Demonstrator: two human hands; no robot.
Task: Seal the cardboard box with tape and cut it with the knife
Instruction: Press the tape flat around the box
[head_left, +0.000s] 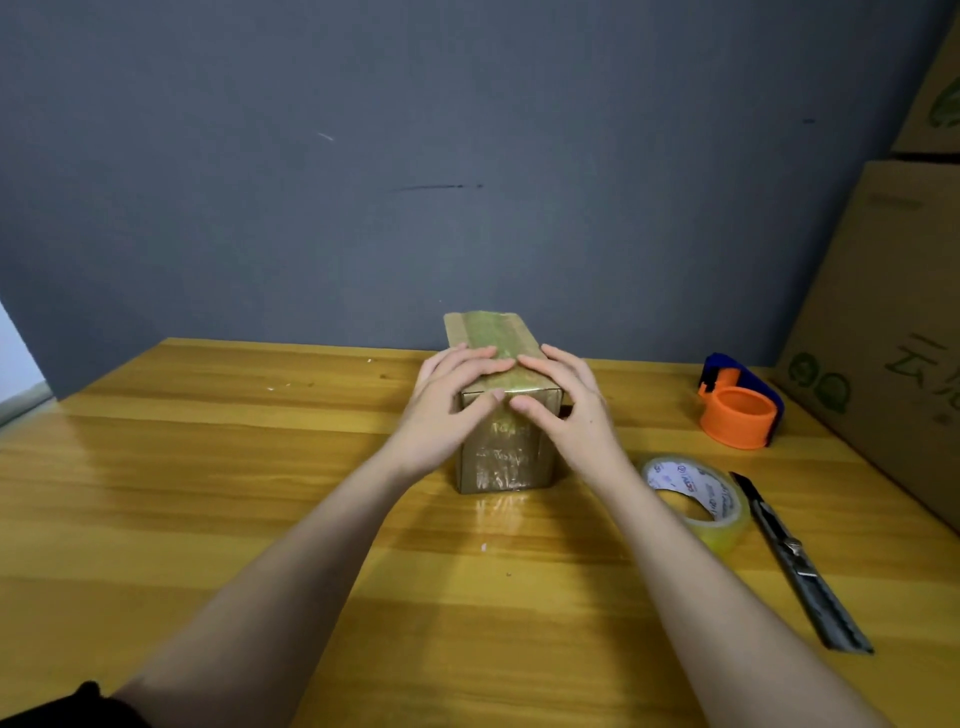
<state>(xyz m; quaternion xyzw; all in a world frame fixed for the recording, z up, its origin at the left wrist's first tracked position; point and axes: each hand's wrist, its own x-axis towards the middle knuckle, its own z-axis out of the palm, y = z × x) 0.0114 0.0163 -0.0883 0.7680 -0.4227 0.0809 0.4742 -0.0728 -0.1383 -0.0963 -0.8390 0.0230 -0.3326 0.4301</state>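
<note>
— Cardboard under both palms: left hand (451, 410) and right hand (558, 402) pressed flat on the cardboard box (506, 395), fingers spread, thumbs meeting on the near top edge. No pinching grip, nothing held.

— And the box's lie?

— Middle of the tabletop (208, 467), long axis running straight away toward the wall, glossy tape (491, 332) along the top and down the near face.

— Nearer to the tools?

— Right hand, clearly. Tape roll (696, 501) just right of that forearm, knife (800, 561) beyond it, handle pointing back toward the body. Orange dispenser (740, 402) farther off.

— Forearms?

— Both stretched forward, converging on the box, wrists low.
</note>
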